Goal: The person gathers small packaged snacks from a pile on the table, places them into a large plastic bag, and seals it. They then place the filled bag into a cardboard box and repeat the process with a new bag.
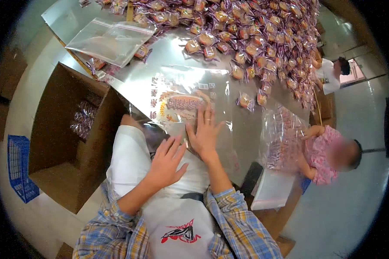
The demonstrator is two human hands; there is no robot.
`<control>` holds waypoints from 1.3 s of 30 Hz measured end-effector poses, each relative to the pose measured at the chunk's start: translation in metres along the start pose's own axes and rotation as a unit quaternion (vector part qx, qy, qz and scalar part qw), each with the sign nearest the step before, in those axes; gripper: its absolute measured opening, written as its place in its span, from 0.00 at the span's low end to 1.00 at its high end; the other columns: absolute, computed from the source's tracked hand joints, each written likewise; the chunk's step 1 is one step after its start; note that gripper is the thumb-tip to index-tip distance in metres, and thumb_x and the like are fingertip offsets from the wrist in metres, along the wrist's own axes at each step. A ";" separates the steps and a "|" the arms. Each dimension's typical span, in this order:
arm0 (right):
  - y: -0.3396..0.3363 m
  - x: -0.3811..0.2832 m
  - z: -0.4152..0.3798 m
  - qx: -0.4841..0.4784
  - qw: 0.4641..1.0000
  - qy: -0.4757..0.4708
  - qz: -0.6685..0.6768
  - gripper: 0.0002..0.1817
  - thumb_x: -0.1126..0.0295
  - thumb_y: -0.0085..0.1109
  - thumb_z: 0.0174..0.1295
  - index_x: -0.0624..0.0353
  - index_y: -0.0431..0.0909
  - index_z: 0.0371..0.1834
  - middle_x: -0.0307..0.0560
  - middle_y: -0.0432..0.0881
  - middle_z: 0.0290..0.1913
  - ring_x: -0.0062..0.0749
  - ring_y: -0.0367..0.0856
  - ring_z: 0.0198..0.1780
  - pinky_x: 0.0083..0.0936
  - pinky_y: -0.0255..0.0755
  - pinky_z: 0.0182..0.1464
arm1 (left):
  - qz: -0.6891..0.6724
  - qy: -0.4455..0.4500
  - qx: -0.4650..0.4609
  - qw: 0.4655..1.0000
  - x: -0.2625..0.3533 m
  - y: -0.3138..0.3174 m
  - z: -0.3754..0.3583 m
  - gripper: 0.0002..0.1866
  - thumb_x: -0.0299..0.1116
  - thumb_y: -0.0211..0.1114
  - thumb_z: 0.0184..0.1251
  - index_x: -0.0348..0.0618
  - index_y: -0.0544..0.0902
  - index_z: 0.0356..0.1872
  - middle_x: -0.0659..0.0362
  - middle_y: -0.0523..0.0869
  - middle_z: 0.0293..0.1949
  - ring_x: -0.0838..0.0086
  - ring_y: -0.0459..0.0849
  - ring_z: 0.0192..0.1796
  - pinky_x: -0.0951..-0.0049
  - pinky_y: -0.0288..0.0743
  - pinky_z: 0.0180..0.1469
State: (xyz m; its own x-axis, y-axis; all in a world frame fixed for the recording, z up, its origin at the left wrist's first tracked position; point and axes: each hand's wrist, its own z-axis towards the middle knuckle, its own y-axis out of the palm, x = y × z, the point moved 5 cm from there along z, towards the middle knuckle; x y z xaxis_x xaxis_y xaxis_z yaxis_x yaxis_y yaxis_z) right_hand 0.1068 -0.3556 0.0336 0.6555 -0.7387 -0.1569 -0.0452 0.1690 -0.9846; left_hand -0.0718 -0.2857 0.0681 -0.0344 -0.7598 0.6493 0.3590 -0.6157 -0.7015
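Note:
A large clear plastic bag [220, 97] printed with red lettering and a yellow wheat design lies flat on the metal table. My right hand [205, 131] rests on its lower part, fingers spread over the print. Just below the bag's near edge, over my lap, my left hand [166, 162] has its fingers stretched out and holds nothing. A small white spot shows by the fingertips of my left hand, close to my right hand.
Wrapped snacks [255, 39] heap across the table's far side. Clear bags [112, 41] lie at upper left, more bags [272, 190] at lower right. An open cardboard box [56, 177] with packs inside stands left, beside a blue crate [19, 168]. A person [322, 151] handles a filled bag [283, 138].

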 end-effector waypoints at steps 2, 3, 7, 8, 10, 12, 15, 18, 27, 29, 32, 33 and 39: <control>0.010 0.017 -0.008 -0.021 0.999 0.024 0.013 0.41 0.41 0.50 0.73 0.49 0.58 0.84 0.57 0.50 0.86 0.59 0.47 0.86 0.81 0.34 0.76 | -0.045 0.046 0.029 0.997 0.001 -0.031 -0.019 0.30 0.28 0.74 0.58 0.38 0.79 0.64 0.43 0.77 0.68 0.46 0.76 0.68 0.52 0.72 0.69; 0.010 0.022 -0.008 -0.018 1.000 -0.017 0.015 0.40 0.43 0.53 0.72 0.48 0.61 0.83 0.57 0.51 0.86 0.60 0.48 0.85 0.81 0.35 0.76 | -0.037 0.055 0.031 0.997 -0.002 -0.044 -0.029 0.28 0.25 0.74 0.56 0.38 0.82 0.61 0.45 0.82 0.63 0.49 0.81 0.63 0.54 0.76 0.65; -0.011 0.049 0.000 0.001 0.983 -0.171 0.061 0.34 0.54 0.62 0.66 0.47 0.71 0.76 0.58 0.57 0.83 0.64 0.56 0.80 0.77 0.41 0.77 | 0.003 0.049 0.154 0.987 -0.039 -0.092 -0.085 0.16 0.17 0.73 0.48 0.41 0.87 0.40 0.56 0.88 0.41 0.59 0.87 0.41 0.61 0.82 0.45; -0.020 0.049 0.004 0.010 0.976 -0.203 0.079 0.33 0.58 0.64 0.64 0.47 0.74 0.74 0.59 0.60 0.82 0.65 0.58 0.79 0.76 0.43 0.77 | 0.032 0.012 0.185 0.982 -0.047 -0.101 -0.096 0.14 0.16 0.72 0.49 0.41 0.85 0.38 0.55 0.88 0.39 0.58 0.87 0.41 0.61 0.81 0.44; -0.042 0.038 0.018 0.041 0.975 -0.210 0.053 0.34 0.70 0.64 0.59 0.50 0.75 0.74 0.58 0.63 0.80 0.65 0.57 0.80 0.59 0.50 0.80 | 0.019 -0.075 0.209 0.975 -0.071 -0.110 -0.113 0.10 0.15 0.68 0.56 0.38 0.83 0.38 0.53 0.86 0.38 0.56 0.84 0.40 0.62 0.77 0.43; -0.044 0.034 0.021 0.010 0.970 -0.162 0.180 0.34 0.69 0.67 0.60 0.52 0.74 0.74 0.60 0.62 0.80 0.66 0.58 0.80 0.52 0.54 0.80 | 0.003 -0.242 0.235 0.941 -0.096 -0.104 -0.134 0.10 0.17 0.67 0.61 0.36 0.83 0.42 0.51 0.85 0.40 0.56 0.82 0.42 0.63 0.77 0.45; -0.031 0.020 0.011 0.023 0.982 -0.090 0.167 0.32 0.66 0.67 0.64 0.53 0.74 0.74 0.63 0.63 0.80 0.67 0.59 0.79 0.50 0.56 0.79 | -0.020 -0.278 0.218 0.935 -0.107 -0.094 -0.145 0.11 0.18 0.67 0.63 0.37 0.83 0.46 0.51 0.85 0.42 0.55 0.82 0.45 0.63 0.77 0.47; -0.031 0.007 0.009 0.050 0.975 -0.165 0.137 0.32 0.65 0.68 0.65 0.57 0.74 0.74 0.65 0.62 0.80 0.66 0.58 0.80 0.51 0.55 0.79 | -0.028 -0.238 0.179 0.954 -0.095 -0.086 -0.123 0.13 0.18 0.67 0.63 0.37 0.83 0.48 0.50 0.86 0.43 0.55 0.83 0.46 0.62 0.78 0.49; -0.035 0.009 0.020 0.051 0.939 -0.066 0.333 0.71 0.50 0.86 0.41 0.62 0.48 0.85 0.68 0.45 0.85 0.58 0.47 0.85 0.55 0.38 0.84 | 0.021 -0.249 0.091 0.964 -0.102 -0.065 -0.093 0.24 0.31 0.70 0.64 0.39 0.80 0.61 0.49 0.82 0.58 0.50 0.76 0.62 0.49 0.67 0.66; -0.032 0.003 0.021 -0.007 0.980 -0.102 0.170 0.72 0.44 0.85 0.40 0.58 0.47 0.86 0.66 0.44 0.86 0.59 0.45 0.86 0.60 0.33 0.83 | 0.021 -0.266 0.099 0.959 -0.115 -0.058 -0.093 0.27 0.34 0.70 0.65 0.39 0.77 0.65 0.47 0.78 0.63 0.49 0.73 0.66 0.47 0.63 0.69; -0.024 -0.009 0.023 -0.062 0.979 -0.145 0.127 0.70 0.34 0.79 0.39 0.52 0.53 0.86 0.59 0.46 0.87 0.62 0.41 0.86 0.73 0.25 0.79 | 0.055 -0.301 0.094 0.947 -0.138 -0.042 -0.089 0.31 0.36 0.70 0.64 0.39 0.75 0.68 0.46 0.73 0.68 0.47 0.69 0.70 0.46 0.62 0.71; -0.021 -0.014 0.024 -0.095 0.979 -0.164 0.077 0.68 0.34 0.79 0.40 0.50 0.55 0.85 0.58 0.46 0.87 0.62 0.40 0.86 0.74 0.25 0.79 | 0.040 -0.307 0.084 0.947 -0.144 -0.038 -0.085 0.33 0.39 0.70 0.63 0.39 0.74 0.69 0.45 0.70 0.70 0.46 0.67 0.72 0.44 0.61 0.73; -0.048 -0.037 0.008 -0.167 0.933 -0.319 -0.014 0.54 0.37 0.75 0.48 0.42 0.67 0.80 0.57 0.57 0.83 0.65 0.47 0.85 0.70 0.34 0.81 | 0.079 -0.286 0.044 0.954 -0.156 -0.021 -0.064 0.40 0.44 0.75 0.56 0.41 0.74 0.71 0.43 0.64 0.77 0.44 0.62 0.77 0.41 0.58 0.74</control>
State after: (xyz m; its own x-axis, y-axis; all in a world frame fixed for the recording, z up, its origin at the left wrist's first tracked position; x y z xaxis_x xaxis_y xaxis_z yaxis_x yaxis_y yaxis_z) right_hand 0.0908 -0.3310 0.0876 0.9705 -0.1832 -0.1568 -0.1829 -0.1356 -0.9737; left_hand -0.1335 -0.1676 -0.0374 0.5313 -0.5880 0.6099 0.3958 -0.4642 -0.7923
